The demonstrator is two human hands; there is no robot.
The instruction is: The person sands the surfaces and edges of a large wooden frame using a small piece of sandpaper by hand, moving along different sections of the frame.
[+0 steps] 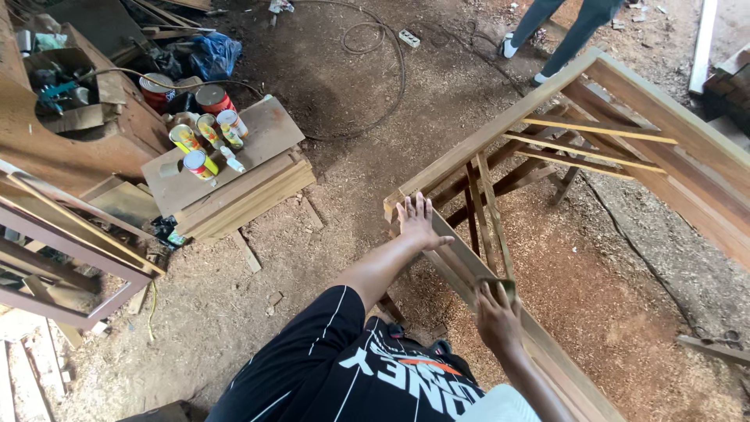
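While left hand (416, 223) steadies | wooden frame (500, 133): bare, slatted, sawdust-dusted

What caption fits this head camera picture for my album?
Left hand flat on a wooden frame's corner, right hand pressing a small pad on its rail.

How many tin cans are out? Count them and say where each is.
6 cans: two red ones on the ground behind the board, four yellow-and-red ones on it. More may be hidden in the clutter.
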